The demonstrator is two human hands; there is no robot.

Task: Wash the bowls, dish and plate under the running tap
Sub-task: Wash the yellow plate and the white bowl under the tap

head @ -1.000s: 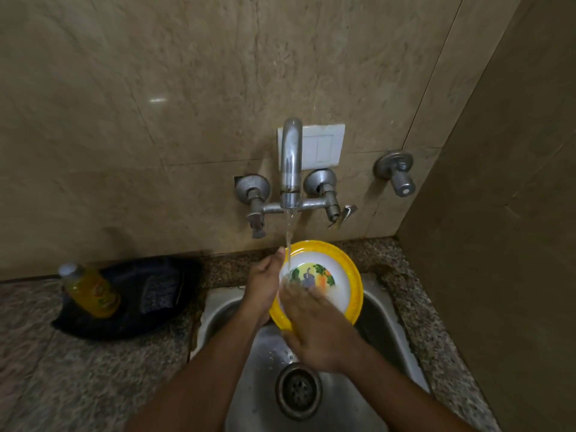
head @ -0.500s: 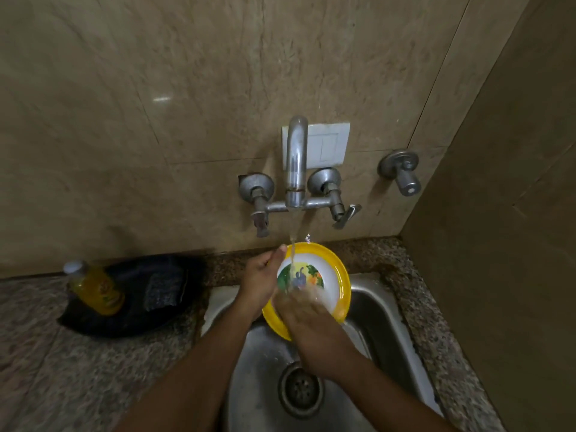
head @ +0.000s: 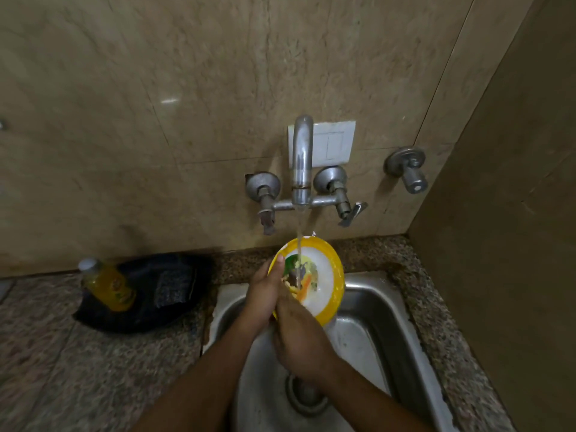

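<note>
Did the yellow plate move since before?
Yes. The yellow plate slid left along the sink. A second ago its right rim reached past the tap's right handle; now it stops short of it.

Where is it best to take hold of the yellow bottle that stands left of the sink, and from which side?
Grip the yellow bottle around its body, coming from its front right. It seems to lean back against the dark bag, which blocks the rear, and the white cap looks too narrow for a firm hold.
</note>
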